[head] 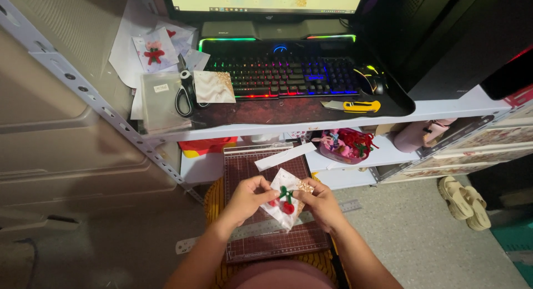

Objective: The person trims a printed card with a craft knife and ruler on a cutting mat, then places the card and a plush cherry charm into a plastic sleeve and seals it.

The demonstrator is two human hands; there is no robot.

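Clear plastic packet point(284, 204) with red cherry charm point(287, 202) is pinched by left hand point(248, 199) and right hand point(320, 203) over the cutting mat point(244, 167), apparently being bagged, needing careful sealing.

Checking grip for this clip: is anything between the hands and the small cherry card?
Nothing visible. The left hand and right hand both hold the cherry card directly by its edges, above the cutting mat.

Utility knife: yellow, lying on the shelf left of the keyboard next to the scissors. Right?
Not quite. The head view shows the yellow utility knife in front of the keyboard, toward its right end, near the mouse. The scissors lie left of the keyboard, away from the knife.
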